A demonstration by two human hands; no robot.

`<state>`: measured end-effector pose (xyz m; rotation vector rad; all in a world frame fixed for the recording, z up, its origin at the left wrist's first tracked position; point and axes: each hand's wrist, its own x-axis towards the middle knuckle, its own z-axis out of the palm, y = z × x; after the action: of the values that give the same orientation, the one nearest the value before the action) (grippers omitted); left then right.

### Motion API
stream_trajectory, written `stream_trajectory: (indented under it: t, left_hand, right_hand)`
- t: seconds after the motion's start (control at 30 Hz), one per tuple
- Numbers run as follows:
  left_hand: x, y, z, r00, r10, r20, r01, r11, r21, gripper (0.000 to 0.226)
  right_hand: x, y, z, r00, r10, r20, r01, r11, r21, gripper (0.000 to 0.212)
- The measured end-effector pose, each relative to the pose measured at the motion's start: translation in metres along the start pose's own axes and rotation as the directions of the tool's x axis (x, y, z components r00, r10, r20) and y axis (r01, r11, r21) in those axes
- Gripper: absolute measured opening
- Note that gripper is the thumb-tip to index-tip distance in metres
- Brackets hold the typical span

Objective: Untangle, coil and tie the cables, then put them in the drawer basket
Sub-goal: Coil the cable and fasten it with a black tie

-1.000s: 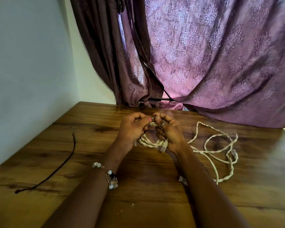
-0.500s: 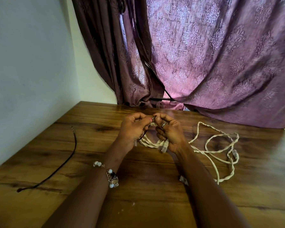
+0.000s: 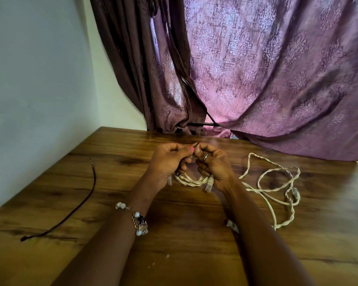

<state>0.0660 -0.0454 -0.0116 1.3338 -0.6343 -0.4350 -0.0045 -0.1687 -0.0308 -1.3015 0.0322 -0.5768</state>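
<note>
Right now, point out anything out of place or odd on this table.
A thin dark cord lies alone near the wall, apart from the white twisted cable still sprawled in loose loops at right. Small pale specks dot the wooden table.

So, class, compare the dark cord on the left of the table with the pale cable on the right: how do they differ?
The dark cord is thin, smooth and lies in one open curve; the pale cable is twisted and looped over itself. The cord lies untouched; the cable runs towards the hands. Both rest on the table.

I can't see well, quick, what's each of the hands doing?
Left hand: closed, pinching a thin dark tie above the white cable.
Right hand: closed, gripping the coiled white cable and pinching the tie.
</note>
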Motion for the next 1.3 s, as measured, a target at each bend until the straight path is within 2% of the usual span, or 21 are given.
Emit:
stream_trajectory:
  t: [0.43,0.63,0.93,1.1,1.2,1.3]
  left_hand:
    - [0.003,-0.001,0.000,0.999,-0.002,-0.047,0.005,0.999,0.054,0.016]
    - [0.003,-0.002,0.000,0.998,0.005,-0.055,-0.002,0.998,0.064,0.018]
    - [0.002,-0.001,0.000,0.998,0.021,-0.057,-0.017,0.997,0.079,0.019]
    - [0.003,-0.003,-0.001,0.998,0.019,-0.059,-0.013,0.995,0.101,0.020]
    - [0.003,-0.003,-0.002,0.998,0.021,-0.067,-0.015,0.995,0.097,0.019]
    - [0.002,-0.003,-0.001,0.998,0.024,-0.066,-0.018,0.996,0.086,0.020]
  right_hand:
    - [0.003,0.006,0.000,0.999,-0.047,0.005,0.047,0.999,0.023,0.007]
    - [0.003,0.005,-0.002,0.999,-0.042,0.027,0.042,0.999,0.027,0.015]
    - [-0.001,0.000,0.003,0.998,-0.053,0.046,0.050,0.997,0.058,0.010]
    - [-0.001,-0.001,0.003,0.998,-0.049,0.045,0.048,0.999,0.018,0.013]
    - [-0.006,-0.008,0.009,0.997,-0.062,0.036,0.063,0.998,-0.024,0.006]
    - [-0.010,-0.014,0.013,0.998,-0.065,0.028,0.066,0.997,-0.032,0.011]
